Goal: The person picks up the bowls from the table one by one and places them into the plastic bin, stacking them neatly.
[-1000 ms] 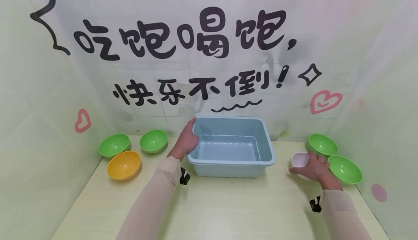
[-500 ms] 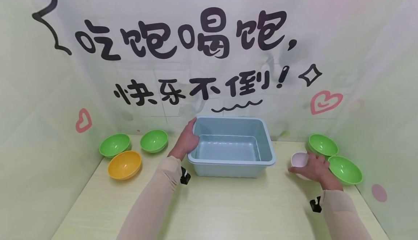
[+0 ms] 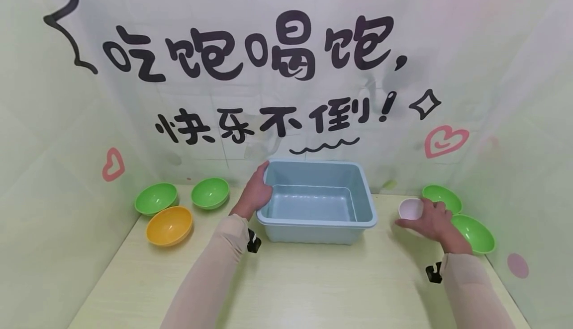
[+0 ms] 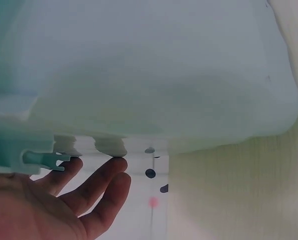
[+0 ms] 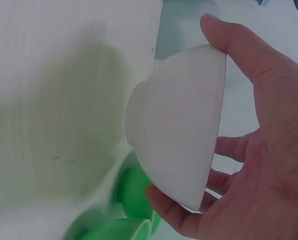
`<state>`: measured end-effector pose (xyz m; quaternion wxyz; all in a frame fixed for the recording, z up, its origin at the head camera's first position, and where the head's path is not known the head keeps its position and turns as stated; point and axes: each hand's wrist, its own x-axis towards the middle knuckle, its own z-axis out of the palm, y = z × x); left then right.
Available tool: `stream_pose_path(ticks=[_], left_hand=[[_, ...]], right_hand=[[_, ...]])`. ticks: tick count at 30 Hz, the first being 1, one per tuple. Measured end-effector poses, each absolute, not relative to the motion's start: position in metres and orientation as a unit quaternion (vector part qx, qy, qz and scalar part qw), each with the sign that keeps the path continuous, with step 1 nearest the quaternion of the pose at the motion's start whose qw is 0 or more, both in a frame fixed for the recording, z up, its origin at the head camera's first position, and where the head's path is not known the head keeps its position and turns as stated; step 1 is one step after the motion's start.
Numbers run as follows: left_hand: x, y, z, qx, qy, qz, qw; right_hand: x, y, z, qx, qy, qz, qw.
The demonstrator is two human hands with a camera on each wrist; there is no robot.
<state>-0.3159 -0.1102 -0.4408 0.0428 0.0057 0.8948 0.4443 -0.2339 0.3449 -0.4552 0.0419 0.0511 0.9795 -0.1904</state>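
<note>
A light blue plastic tub (image 3: pixel 313 233) stands in the middle of the table against the back wall. My left hand (image 3: pixel 256 190) grips its left rim, thumb over the inner side; the left wrist view has the fingers (image 4: pixel 101 177) curving under the rim beside the tub's outer wall. Between thumb and fingertips, my right hand (image 3: pixel 431 222) holds a small pale pink bowl (image 3: pixel 409 208) by its rim. In the right wrist view the bowl (image 5: pixel 181 120) hangs above the table, its foot clear of the surface and a shadow below.
Two green bowls, one at the back (image 3: pixel 442 197) and one nearer (image 3: pixel 476 234), sit behind and beside the right hand. On the left stand two more green bowls (image 3: pixel 156 199) (image 3: pixel 210 193) and an orange bowl (image 3: pixel 170 226). Printed sheets wall the table (image 3: pixel 313 284) on three sides.
My right hand has risen slightly with the pale pink bowl, its wrist shifting a little to the right. The left hand and the tub stay where they were.
</note>
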Motion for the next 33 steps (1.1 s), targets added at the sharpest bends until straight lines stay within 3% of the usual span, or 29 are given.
stream_pose_path(ticks=[33], left_hand=[[-0.309,-0.103,-0.436,-0.019,0.918,0.395,0.026]], right_hand=[[-0.267,0.313,-0.368,0.028,0.983,-0.184,-0.011]])
